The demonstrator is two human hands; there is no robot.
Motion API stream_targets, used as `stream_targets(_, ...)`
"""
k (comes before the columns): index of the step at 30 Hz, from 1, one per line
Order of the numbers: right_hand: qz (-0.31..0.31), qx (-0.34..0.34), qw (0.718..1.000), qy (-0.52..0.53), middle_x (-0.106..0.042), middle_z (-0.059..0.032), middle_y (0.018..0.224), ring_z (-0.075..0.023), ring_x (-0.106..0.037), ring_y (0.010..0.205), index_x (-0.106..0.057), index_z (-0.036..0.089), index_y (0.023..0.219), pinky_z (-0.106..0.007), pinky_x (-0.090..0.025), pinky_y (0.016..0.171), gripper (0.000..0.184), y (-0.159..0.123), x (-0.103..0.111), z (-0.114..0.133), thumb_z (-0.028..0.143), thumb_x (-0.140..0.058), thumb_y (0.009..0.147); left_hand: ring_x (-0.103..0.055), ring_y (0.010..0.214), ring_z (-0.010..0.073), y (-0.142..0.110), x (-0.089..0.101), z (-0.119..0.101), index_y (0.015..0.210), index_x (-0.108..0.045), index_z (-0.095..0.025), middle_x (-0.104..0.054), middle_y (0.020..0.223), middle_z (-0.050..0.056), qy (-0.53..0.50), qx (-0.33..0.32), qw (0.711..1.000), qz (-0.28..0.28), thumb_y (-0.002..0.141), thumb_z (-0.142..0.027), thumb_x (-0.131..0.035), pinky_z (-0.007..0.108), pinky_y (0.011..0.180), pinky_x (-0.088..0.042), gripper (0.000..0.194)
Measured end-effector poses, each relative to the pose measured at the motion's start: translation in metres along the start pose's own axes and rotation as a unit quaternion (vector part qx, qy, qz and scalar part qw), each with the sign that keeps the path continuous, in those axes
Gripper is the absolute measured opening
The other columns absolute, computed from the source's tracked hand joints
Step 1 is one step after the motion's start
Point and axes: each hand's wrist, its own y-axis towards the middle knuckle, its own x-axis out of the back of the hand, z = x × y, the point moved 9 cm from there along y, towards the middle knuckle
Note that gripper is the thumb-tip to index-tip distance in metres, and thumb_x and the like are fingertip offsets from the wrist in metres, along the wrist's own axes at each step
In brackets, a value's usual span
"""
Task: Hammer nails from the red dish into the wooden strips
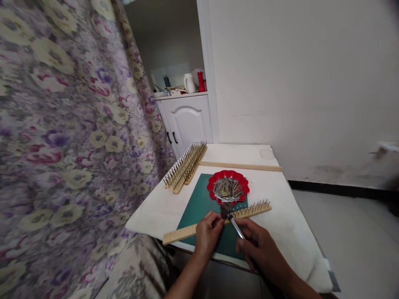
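My right hand (261, 246) is wrapped around a hammer (236, 227) by its handle. The dark hammer head is over a pale wooden strip (183, 233), close to the fingertips of my left hand (208, 233). Those fingers are pinched together on the strip; what they hold is hidden. Upright nails (254, 208) stand in rows along the strip's right part, while its left part shows only small holes or marks. Under the strip lies a green cutting mat (196, 203). Just beyond it, a red scalloped dish (211, 186) holds many loose nails (228, 189).
Several nail-studded wooden strips (187, 166) lie together at the table's far left. A long bare wooden strip (240, 166) crosses the white-covered table (149, 207). Near the far right corner sits a clear round lid or dish (266, 154). A flowered curtain (77, 124) hangs at left.
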Motion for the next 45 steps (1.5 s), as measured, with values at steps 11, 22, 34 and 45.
stream_targets(11, 0.001, 0.002, 1.0, -0.016, -0.06, 0.0058, 0.064, -0.0021, -0.038, 0.028, -0.05, 0.019, 0.113, -0.014, -0.026, 0.029, 0.032, -0.001, -0.003, -0.003, 0.024, -0.054, 0.081, -0.053, 0.065, 0.0125, 0.0, 0.0, -0.001, 0.071, -0.064, -0.018, -0.056, 0.068, -0.001, -0.005, -0.01, 1.0, 0.002, 0.08, -0.021, -0.052, 0.02, 0.059, -0.036, 0.016)
stream_targets(22, -0.007, -0.004, 1.0, -0.018, -0.059, 0.0065, 0.062, -0.0021, -0.037, 0.027, -0.05, 0.019, 0.113, -0.014, -0.026, 0.029, 0.032, -0.002, -0.003, -0.006, 0.023, -0.054, 0.081, -0.05, 0.062, 0.0118, 0.0, 0.0, 0.0, 0.068, -0.062, -0.017, -0.053, 0.065, -0.001, -0.005, -0.004, 1.0, -0.003, 0.079, -0.019, -0.051, 0.02, 0.057, -0.034, 0.016)
stream_targets(34, -0.02, 0.013, 1.0, -0.011, -0.06, 0.006, 0.063, -0.0028, -0.039, 0.028, -0.05, 0.019, 0.112, -0.015, -0.027, 0.03, 0.033, -0.003, 0.004, 0.002, 0.027, -0.056, 0.081, -0.053, 0.064, 0.0125, -0.001, -0.001, 0.002, 0.07, -0.064, -0.018, -0.058, 0.069, 0.0, -0.005, 0.0, 1.0, -0.003, 0.08, -0.024, -0.053, 0.02, 0.059, -0.038, 0.016)
stream_targets(45, -0.104, 0.077, 0.991, 0.018, -0.061, 0.0025, 0.066, -0.0052, -0.042, 0.032, -0.049, 0.018, 0.114, -0.018, -0.028, 0.033, 0.039, 0.004, 0.049, 0.026, 0.037, -0.061, 0.081, -0.058, 0.082, 0.0188, -0.004, 0.02, -0.007, 0.085, -0.066, -0.02, -0.063, 0.085, 0.005, 0.071, -0.07, 0.995, 0.012, 0.081, -0.024, -0.053, 0.029, 0.073, -0.044, 0.014)
